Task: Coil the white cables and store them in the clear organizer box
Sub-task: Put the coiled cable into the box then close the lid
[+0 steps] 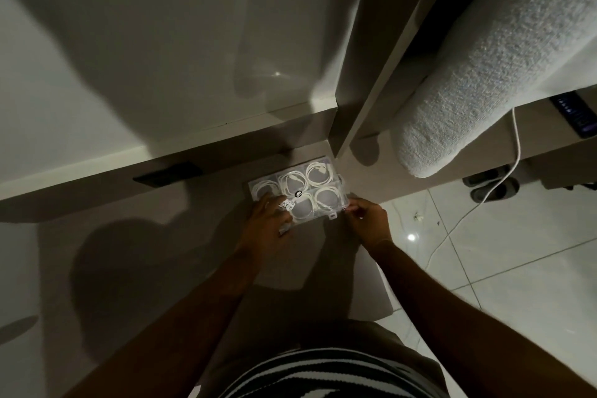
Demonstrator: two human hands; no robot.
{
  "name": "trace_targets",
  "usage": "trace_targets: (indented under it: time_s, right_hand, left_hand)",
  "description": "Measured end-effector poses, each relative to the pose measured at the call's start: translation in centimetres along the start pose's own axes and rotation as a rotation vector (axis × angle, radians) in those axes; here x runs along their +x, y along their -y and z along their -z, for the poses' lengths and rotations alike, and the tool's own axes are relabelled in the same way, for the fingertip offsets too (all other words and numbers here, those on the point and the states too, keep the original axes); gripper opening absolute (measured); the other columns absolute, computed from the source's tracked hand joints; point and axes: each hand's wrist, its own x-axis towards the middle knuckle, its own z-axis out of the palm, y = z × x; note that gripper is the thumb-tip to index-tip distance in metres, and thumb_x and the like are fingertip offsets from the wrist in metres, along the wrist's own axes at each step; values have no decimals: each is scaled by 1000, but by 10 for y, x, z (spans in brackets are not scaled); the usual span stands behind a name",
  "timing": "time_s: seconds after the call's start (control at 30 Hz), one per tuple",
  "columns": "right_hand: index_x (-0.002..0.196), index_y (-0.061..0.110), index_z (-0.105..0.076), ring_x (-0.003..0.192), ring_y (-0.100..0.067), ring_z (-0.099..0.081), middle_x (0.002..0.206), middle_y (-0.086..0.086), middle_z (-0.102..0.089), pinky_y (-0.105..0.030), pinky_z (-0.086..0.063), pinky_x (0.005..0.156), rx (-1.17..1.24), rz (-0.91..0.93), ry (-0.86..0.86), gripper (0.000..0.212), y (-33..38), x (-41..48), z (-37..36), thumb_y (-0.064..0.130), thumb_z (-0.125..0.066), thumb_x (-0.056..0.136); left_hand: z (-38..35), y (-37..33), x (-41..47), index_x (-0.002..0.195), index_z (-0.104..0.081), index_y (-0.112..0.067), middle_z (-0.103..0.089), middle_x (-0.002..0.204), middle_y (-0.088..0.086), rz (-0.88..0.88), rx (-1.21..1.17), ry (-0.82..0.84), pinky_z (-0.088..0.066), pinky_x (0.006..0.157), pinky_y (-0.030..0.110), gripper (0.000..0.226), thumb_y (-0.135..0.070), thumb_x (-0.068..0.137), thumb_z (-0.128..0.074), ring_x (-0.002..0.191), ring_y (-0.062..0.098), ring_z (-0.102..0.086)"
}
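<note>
On tabletop [181,203], left hand [268,220] presses organizer box [339,182], right hand [366,220] pinches its edge

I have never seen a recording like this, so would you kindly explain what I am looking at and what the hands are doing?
There is no machine here. This is one picture from a camera worn on a person's head, looking down at their own bare arms. On the grey-beige desk lies a clear plastic organizer box, and its compartments hold coiled white cables. The left hand rests on the box's near left part, with its fingers laid on the lid. The right hand seems to pinch the near right corner, beside a small latch. Another white cable, outside the box, runs down to the tiled floor on the right.
</note>
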Motion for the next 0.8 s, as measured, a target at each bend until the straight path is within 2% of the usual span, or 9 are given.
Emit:
trace_targets:
  time_s: [0.07, 0.13, 0.2, 0.23, 0.33, 0.53, 0.67, 0.73, 0.8]
  right_hand:
    - [112, 9, -82, 110, -29, -74, 114, -12, -82, -42, -54, 111, 28, -79, 6, 21, -1, -1, -5, 6, -75, 93]
    - [112, 12, -82, 109, -28, -74, 113, -10, -82, -43, -55, 110, 25, -114, -6, 19, -3, 0, -7, 12, -76, 95]
    - [110, 11, -82, 104, -27, -75, 109, -9, -83, -45, -57, 105, 36, -115, -29, 17, -4, 0, -7, 15, -76, 95]
    - [110, 11, -82, 102, -25, -75, 108, -9, -83, -44, -58, 104, 58, -112, -36, 17, -5, -1, -7, 15, -77, 94]
    - [109, 11, -82, 96, -19, -72, 106, -8, -82, -39, -59, 100, 159, -136, -32, 18, -6, -1, -7, 18, -81, 92]
    - [95, 11, -76, 88, -19, -72, 94, -4, -80, -37, -59, 93, 196, -170, -55, 13, -4, 1, -18, 23, -80, 93]
    - [108, 8, -81, 102, -25, -74, 108, -11, -81, -44, -59, 103, 246, -132, -5, 15, -9, -2, -10, 12, -78, 94]
    - [118, 8, -80, 113, -26, -73, 119, -13, -80, -45, -56, 110, 243, -119, 48, 23, -15, -5, -3, 5, -72, 96]
    - [119, 8, -80, 117, -29, -73, 120, -12, -80, -46, -54, 112, 313, -188, 62, 25, -18, -3, 2, 5, -71, 96]
  left_hand:
    - [1, 1, 2, 114, -73, -16, -50, 157, 7, -16, 19, 20, -34, 122, 47, 27, -31, 92, -73, 153, 38, -32]
    - [2, 1, 4, 113, -75, -13, -61, 146, 11, -74, 43, -20, -34, 121, 42, 32, -27, 85, -82, 146, 35, -44]
    - [1, 2, 3, 109, -78, -12, -71, 130, 14, -139, 11, -113, -44, 114, 42, 39, -20, 73, -92, 135, 30, -51]
    - [1, 3, 2, 113, -78, -13, -72, 129, 14, -134, -24, -134, -49, 111, 44, 43, -18, 73, -93, 134, 31, -51]
    - [1, 6, 0, 128, -74, -15, -67, 139, 11, -52, -131, -89, -51, 110, 52, 49, -20, 81, -87, 141, 42, -51]
    - [6, 15, 3, 130, -73, -19, -65, 142, 9, -71, -105, -8, -48, 114, 49, 49, -26, 84, -85, 142, 41, -49]
    - [6, 15, 5, 137, -68, -28, -53, 155, 3, -81, 18, 66, -36, 122, 47, 45, -40, 93, -72, 151, 35, -37]
    - [4, 12, 2, 136, -67, -31, -48, 159, 0, -44, 35, 69, -38, 121, 47, 44, -44, 95, -69, 154, 34, -31]
    - [2, 10, -1, 137, -66, -32, -45, 161, 1, -52, 60, 70, -37, 121, 47, 44, -46, 96, -67, 155, 36, -28]
